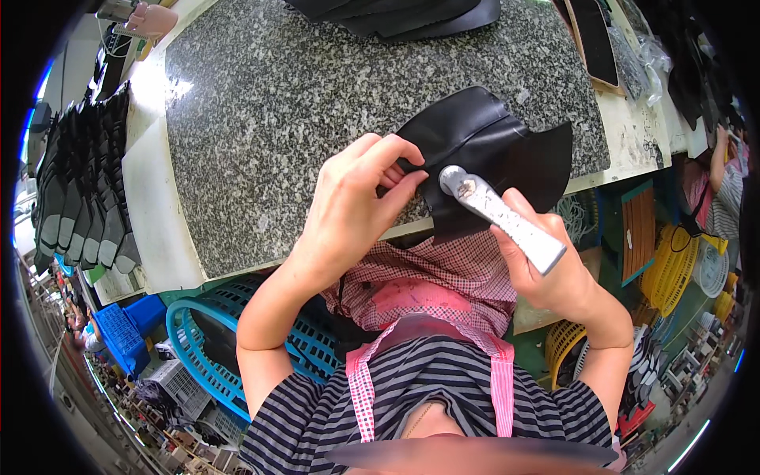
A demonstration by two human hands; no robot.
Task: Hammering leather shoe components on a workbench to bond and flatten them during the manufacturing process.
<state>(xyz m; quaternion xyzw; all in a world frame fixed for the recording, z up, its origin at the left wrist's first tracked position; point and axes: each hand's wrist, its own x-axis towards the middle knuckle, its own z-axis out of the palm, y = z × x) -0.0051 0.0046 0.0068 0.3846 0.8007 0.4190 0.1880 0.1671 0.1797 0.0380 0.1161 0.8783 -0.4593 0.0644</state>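
Observation:
A black, leather-like cut piece (491, 131) with a seam down it lies on the speckled stone slab (301, 119), overhanging the slab's near edge. The thumb and fingers of my left hand (352, 190) pinch the left edge of this piece. In my right hand (546, 265) is a pale metal hammer (514, 226), gripped by its handle with the thumb and fingers around it. The hammer's rounded head is over the piece, close beside my left fingertips. Whether the head touches the material, I cannot tell.
More black pieces (412, 20) are stacked at the slab's far edge. Rows of black and grey pieces (83, 182) stand at the left. A dark flat device (594, 43) rests far right. Below are a blue basket (176, 340) and yellow baskets (673, 269). Another person (724, 186) is at right.

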